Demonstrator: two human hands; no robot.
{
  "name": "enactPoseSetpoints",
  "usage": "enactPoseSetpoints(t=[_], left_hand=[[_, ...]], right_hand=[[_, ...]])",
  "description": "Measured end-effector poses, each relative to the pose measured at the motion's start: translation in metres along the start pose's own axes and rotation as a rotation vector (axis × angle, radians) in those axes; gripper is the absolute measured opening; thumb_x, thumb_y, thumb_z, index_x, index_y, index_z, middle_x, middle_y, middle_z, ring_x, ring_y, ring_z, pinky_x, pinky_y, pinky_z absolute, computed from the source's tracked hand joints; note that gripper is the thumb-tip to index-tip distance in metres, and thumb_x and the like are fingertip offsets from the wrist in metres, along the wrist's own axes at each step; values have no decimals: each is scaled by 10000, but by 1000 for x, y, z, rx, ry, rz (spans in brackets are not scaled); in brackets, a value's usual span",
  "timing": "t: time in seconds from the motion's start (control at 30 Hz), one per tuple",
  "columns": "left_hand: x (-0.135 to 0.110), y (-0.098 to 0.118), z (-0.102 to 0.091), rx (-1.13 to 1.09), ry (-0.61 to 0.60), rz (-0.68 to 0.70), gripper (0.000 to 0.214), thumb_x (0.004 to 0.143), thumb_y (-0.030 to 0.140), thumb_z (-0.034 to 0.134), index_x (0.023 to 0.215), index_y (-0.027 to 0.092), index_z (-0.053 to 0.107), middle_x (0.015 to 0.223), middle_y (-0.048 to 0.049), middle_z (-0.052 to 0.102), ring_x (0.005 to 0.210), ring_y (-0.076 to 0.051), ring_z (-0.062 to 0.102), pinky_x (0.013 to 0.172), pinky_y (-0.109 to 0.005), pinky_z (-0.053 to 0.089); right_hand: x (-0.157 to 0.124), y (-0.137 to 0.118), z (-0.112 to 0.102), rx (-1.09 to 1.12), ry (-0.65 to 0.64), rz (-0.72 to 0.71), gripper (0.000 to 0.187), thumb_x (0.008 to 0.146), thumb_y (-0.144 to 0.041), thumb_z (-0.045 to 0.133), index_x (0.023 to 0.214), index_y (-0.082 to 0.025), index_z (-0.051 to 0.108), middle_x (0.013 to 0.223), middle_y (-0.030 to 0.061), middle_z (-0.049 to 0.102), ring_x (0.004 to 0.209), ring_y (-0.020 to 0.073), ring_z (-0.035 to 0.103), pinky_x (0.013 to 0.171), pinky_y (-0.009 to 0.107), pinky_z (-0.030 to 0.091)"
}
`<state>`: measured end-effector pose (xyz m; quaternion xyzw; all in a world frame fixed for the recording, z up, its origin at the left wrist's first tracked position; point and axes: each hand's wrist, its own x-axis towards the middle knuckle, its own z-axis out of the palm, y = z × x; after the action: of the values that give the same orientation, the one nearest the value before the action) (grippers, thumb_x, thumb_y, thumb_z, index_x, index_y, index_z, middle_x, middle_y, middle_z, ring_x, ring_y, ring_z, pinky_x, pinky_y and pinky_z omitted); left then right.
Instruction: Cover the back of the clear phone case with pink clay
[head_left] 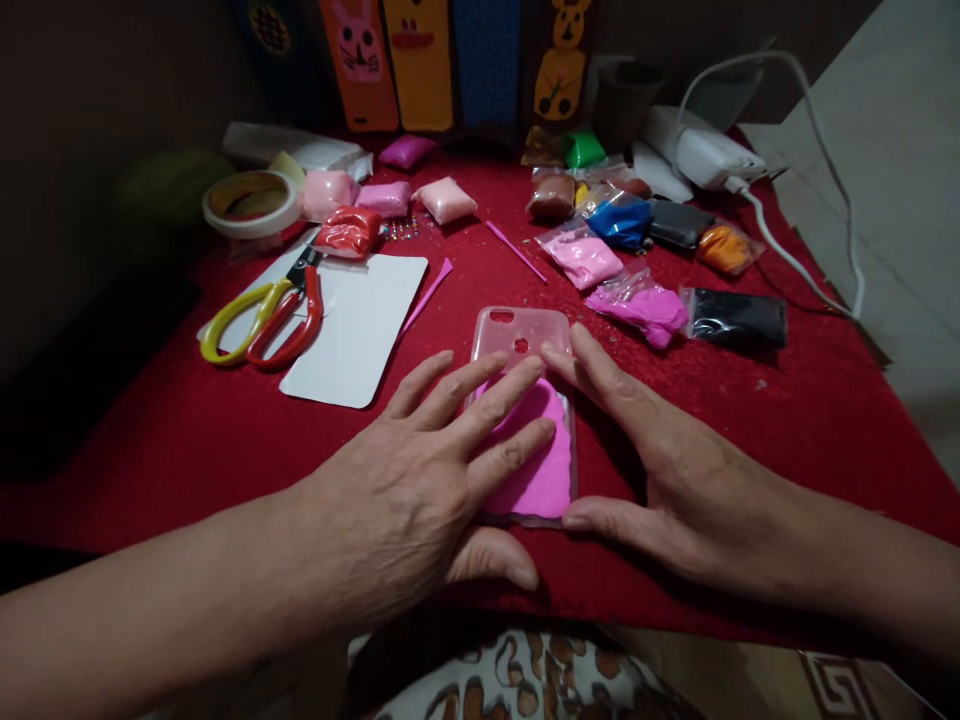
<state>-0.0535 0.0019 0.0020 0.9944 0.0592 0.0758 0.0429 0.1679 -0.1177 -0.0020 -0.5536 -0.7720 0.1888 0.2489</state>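
Observation:
A clear phone case point(517, 330) lies on the red cloth point(187, 440), its lower half covered by a flat layer of pink clay point(544, 475). My left hand point(427, 480) lies open and flat, fingers pressing on the pink clay. My right hand point(652, 460) is open too, its fingers along the case's right edge and its thumb at the case's lower corner. Neither hand holds anything.
Scissors point(262, 320) with yellow and red handles rest on a white sheet point(360, 330) at left. A tape roll point(251, 203), pink sticks point(516, 250) and several bags of coloured clay point(645, 305) lie behind. A white charger point(705, 155) with cable sits far right.

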Motion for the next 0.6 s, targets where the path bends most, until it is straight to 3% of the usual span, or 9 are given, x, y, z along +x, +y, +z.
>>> enactPoseSetpoints(t=[0.27,0.6], left_hand=[[4,-6,-5,-57,0,-20,827,855,763,370,1453,206,493,1617,-186,307,1468,-395,300,1158,-623,282],[16,-12,-2,-26,14,27,804,864,759,368,1435,214,521,1595,-169,364,1464,-387,318,1170,-596,269]], right_hand=[[-1,3,-2,-10,20,0,1056,857,-339,700,1608,-200,-31,1681,157,129,1537,286,153,1197,524,263],[-1,12,0,-170,33,53,1171,800,-458,762,1592,-82,-14,1635,293,173,1528,336,108,1190,545,255]])
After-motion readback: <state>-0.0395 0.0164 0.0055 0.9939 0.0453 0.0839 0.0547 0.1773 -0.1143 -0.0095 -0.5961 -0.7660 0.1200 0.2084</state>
